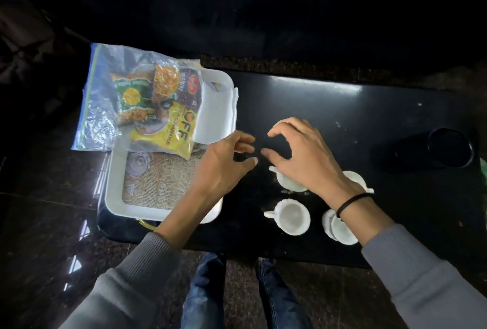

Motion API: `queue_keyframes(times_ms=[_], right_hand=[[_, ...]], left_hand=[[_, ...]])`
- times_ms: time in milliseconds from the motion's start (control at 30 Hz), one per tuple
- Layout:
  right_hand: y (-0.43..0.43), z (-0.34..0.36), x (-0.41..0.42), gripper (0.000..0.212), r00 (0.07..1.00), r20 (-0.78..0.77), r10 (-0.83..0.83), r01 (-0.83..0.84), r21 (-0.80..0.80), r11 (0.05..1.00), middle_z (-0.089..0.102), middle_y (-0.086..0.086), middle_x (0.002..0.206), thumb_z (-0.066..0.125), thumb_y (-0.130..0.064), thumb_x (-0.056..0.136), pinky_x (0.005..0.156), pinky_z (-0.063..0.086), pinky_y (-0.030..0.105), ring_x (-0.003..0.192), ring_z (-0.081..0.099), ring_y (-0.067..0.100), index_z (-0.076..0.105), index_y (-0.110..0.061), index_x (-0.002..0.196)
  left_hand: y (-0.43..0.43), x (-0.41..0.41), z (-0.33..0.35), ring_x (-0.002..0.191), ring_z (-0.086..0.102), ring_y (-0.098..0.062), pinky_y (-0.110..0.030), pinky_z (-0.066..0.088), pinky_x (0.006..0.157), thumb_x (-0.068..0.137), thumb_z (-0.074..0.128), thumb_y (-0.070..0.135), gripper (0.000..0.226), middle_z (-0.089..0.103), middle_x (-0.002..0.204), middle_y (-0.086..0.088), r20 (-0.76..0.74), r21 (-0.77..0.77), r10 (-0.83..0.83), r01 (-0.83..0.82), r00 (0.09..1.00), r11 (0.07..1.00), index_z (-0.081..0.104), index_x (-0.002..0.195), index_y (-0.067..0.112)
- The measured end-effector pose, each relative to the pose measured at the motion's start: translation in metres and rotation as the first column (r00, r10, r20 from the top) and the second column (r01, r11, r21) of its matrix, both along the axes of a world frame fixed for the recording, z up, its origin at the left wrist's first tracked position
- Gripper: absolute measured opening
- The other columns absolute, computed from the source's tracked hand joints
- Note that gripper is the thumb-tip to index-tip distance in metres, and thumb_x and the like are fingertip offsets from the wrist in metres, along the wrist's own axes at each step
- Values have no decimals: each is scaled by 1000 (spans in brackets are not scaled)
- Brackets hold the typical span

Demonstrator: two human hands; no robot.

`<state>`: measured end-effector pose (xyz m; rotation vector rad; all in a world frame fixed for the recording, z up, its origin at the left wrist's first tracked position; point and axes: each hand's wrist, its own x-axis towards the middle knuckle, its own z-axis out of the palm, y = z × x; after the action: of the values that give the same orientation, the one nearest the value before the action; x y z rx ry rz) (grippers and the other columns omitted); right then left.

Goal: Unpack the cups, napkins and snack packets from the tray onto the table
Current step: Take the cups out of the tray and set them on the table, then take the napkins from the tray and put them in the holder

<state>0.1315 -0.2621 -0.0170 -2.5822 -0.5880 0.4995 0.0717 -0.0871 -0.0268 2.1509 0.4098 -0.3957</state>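
Note:
A white tray [116, 197] lined with burlap sits at the left end of the black table [329, 107]. A clear zip bag of snack packets [137, 99] leans over its far end, beside a stack of white napkins [217, 115]. Several white cups stand on the table to the right; one [290, 216] is fully visible, the others partly under my right arm. My left hand [224, 168] hovers over the tray's right edge, fingers apart and empty. My right hand [300, 155] hovers above the table, fingers spread, holding nothing.
A clear glass lid or dish [138, 166] lies on the burlap in the tray. A dark round cup holder or container [445, 148] sits at the table's right end. My legs and the dark speckled floor show below the table's near edge.

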Motion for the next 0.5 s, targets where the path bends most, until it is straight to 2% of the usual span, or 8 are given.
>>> queue_keyframes(times_ms=[33, 100, 200, 267, 367, 500], right_hand=[[14, 0, 4, 35, 1000, -10, 15, -14, 17, 1000, 61, -4, 128, 69, -42, 94, 106, 42, 37, 123, 53, 20, 65, -20, 121], [41, -3, 14, 34, 999, -29, 35, -33, 52, 998, 62, -4, 126, 69, -41, 95, 103, 45, 36, 121, 54, 20, 66, -19, 120], [78, -11, 28, 35, 994, -95, 44, -36, 87, 996, 61, -4, 129, 70, -42, 94, 101, 46, 36, 123, 54, 19, 64, -19, 121], [98, -19, 35, 39, 987, -156, 35, -19, 99, 995, 60, -4, 133, 68, -42, 95, 102, 45, 36, 127, 53, 19, 63, -18, 125], [118, -31, 39, 41, 973, -231, -5, 33, 114, 993, 60, -1, 138, 67, -37, 97, 96, 47, 32, 129, 54, 19, 60, -16, 132], [130, -40, 41, 40, 961, -272, -40, 73, 113, 991, 59, 3, 144, 61, -29, 101, 99, 49, 36, 133, 54, 21, 54, -14, 138]], left_hand=[[11, 2, -1, 105, 64, -4, -3, 44, 81, 86, 77, 22, 36, 72, 109, 11, 12, 47, 21, -21, 1000, 999, 66, 121, 23], [34, 7, -2, 115, 60, -14, -24, 49, 86, 86, 77, 19, 37, 67, 120, 4, 48, 204, 54, -63, 997, 977, 67, 121, 22], [61, 19, -5, 123, 53, -27, -34, 46, 90, 84, 77, 15, 41, 59, 133, -6, 57, 357, 72, -88, 996, 930, 68, 124, 20], [76, 29, -8, 119, 56, -28, -40, 48, 94, 83, 77, 15, 45, 58, 131, -8, 43, 342, 99, -108, 994, 934, 67, 126, 21], [89, 43, -14, 115, 58, -28, -45, 51, 94, 82, 80, 16, 52, 61, 125, -10, 53, 241, 188, -195, 981, 951, 59, 130, 15], [91, 55, -27, 125, 50, -30, -42, 45, 103, 81, 81, 23, 72, 56, 130, -11, -32, 265, 227, -210, 973, 941, 43, 140, 6]])
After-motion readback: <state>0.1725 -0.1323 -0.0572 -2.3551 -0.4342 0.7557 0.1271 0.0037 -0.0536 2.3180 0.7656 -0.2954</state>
